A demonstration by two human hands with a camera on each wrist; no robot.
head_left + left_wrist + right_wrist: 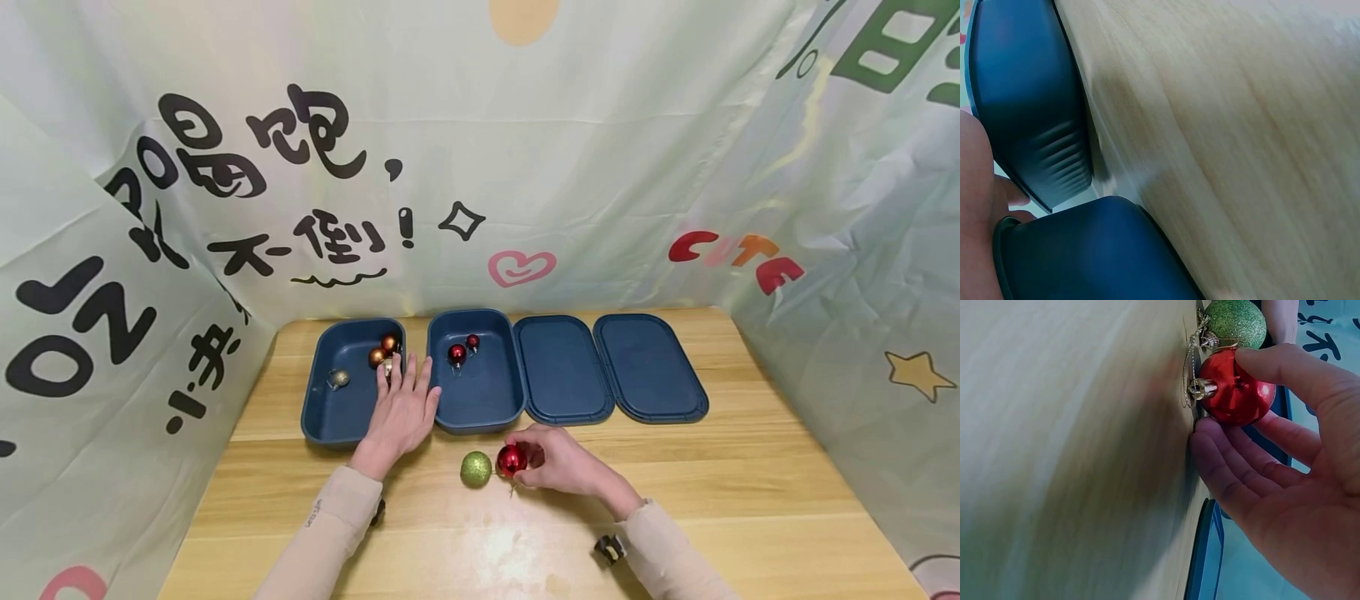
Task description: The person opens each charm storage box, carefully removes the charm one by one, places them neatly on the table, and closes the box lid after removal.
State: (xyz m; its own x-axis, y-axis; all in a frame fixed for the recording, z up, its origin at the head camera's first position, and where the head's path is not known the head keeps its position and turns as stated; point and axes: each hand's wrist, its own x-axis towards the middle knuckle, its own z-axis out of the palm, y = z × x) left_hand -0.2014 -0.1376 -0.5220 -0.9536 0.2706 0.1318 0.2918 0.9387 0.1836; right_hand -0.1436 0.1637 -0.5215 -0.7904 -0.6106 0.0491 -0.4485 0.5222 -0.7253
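Note:
My right hand (558,460) holds a shiny red Christmas ball (511,461) with thumb and fingers, low over the table. The right wrist view shows its gold cap and string loop. Touching or close beside it lies a glittery green ball (476,469). My left hand (403,410) reaches over the right rim of the left blue box (321,421), fingers extended and spread. Beyond its fingertips are two copper balls (377,357) and a partly covered gold ornament (387,367). A small gold glitter ball (340,378) lies farther left in that box.
A second blue box (480,417) beside the first contains two small red balls (457,354). Two flat blue lids (564,371) lie to its right on the wooden table (765,467). Printed cloth walls (600,167) enclose the table's back and sides.

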